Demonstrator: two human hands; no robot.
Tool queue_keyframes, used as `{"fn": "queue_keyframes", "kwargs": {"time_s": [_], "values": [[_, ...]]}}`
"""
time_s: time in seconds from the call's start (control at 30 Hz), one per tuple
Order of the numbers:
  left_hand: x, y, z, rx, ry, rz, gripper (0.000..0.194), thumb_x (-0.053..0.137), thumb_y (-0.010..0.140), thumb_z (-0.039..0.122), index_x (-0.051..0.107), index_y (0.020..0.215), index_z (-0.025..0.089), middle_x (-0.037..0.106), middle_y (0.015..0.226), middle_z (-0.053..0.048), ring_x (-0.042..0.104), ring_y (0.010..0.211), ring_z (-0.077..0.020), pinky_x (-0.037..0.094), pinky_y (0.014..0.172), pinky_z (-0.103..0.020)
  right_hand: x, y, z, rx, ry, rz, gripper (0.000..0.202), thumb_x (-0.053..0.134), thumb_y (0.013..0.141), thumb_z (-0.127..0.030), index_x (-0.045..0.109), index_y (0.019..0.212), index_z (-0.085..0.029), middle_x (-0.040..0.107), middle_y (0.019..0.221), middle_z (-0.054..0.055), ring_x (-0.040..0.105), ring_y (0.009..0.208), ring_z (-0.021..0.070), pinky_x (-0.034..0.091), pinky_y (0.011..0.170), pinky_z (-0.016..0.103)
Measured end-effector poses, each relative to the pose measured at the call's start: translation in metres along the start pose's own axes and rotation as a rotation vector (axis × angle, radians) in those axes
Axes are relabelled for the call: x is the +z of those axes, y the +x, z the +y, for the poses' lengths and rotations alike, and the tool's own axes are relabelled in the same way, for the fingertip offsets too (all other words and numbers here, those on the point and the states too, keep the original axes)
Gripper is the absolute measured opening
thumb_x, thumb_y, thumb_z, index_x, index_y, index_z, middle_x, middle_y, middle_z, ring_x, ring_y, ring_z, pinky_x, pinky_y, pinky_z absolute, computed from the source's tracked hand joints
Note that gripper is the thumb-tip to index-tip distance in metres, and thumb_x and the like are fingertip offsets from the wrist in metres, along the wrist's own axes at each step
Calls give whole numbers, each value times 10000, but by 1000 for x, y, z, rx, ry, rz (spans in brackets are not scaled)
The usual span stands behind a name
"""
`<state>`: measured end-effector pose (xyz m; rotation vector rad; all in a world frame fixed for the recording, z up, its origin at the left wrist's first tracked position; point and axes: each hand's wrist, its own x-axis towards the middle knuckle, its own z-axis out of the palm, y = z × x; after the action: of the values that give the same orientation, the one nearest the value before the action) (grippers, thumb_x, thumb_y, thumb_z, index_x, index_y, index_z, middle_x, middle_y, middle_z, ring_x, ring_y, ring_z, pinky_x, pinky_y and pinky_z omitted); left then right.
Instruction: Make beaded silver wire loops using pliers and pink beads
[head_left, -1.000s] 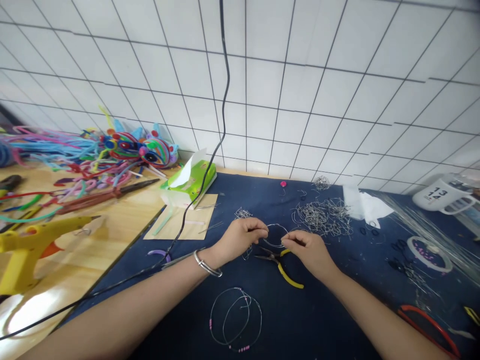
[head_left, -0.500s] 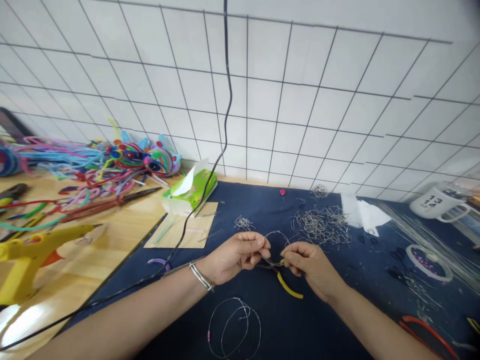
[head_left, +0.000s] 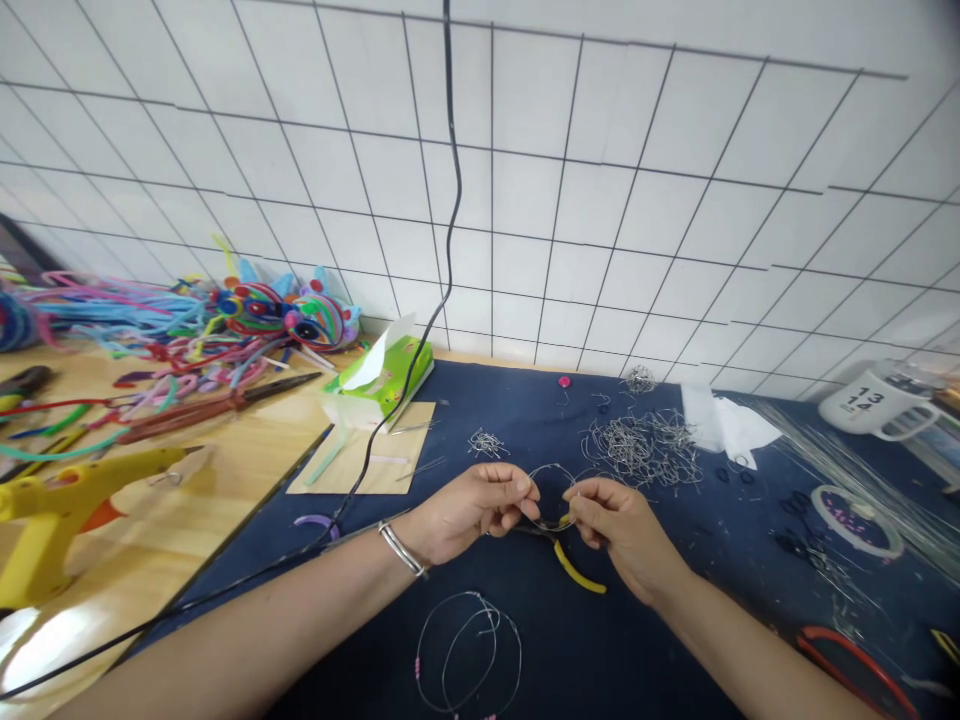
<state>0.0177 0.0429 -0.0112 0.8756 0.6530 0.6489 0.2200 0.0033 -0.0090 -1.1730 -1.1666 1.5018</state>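
A thin wire ring [head_left: 556, 465] stands between my two hands above the dark blue cloth. My left hand [head_left: 487, 508] pinches its left side between thumb and fingers. On the opposite side, the fingertips of my right hand [head_left: 611, 520] grip the same ring. Just below them lie pliers with yellow handles [head_left: 577, 570], partly hidden by my hands. Nearer to me, wire loops with pink beads [head_left: 418, 668] rest on the cloth.
Behind my hands lie a tangled heap of wire pieces [head_left: 637, 448] and a smaller pile [head_left: 486, 443]. A tissue box [head_left: 386, 385], a yellow glue gun [head_left: 82, 500] and a black cable [head_left: 450, 250] are leftward. Rightward are a bead dish [head_left: 825, 500] and a white mug [head_left: 874, 402].
My right hand's fingertips have shifted very slightly on the ring. Otherwise both hands keep their places, and the view has tilted a little.
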Motion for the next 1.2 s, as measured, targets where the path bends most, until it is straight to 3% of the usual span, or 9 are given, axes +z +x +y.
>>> {"fn": "queue_keyframes", "kwargs": {"time_s": [0.37,0.6,1.0,1.2], "values": [[2,-4,1,22,-59,-132,184,607,779,292,599,739,112,629,722,-64,554,650,-115,362,566,-214,0,0,-1,20,-44,-12,208,638,713,-363,600,727,-159,499,597,-28,381,501,66,289,472,215],[6,-7,-4,-5,-115,-232,198,633,754,306,563,706,127,605,684,-56,597,825,-205,363,568,-218,1,-2,-1,39,-40,-35,192,652,702,-346,599,712,-162,483,577,-37,379,497,65,288,477,216],[7,-7,-4,32,-204,-212,157,543,822,214,500,697,129,480,611,-8,504,608,-115,267,483,-199,-1,-3,1,27,-91,-76,151,641,714,-300,590,688,-160,528,601,-24,406,510,68,308,493,216],[9,-7,-4,39,-218,-174,144,568,804,219,497,713,134,461,618,0,486,596,-109,277,498,-201,-2,-2,2,18,-149,-90,137,622,729,-290,586,711,-158,531,618,-22,417,519,69,312,490,211]]}}
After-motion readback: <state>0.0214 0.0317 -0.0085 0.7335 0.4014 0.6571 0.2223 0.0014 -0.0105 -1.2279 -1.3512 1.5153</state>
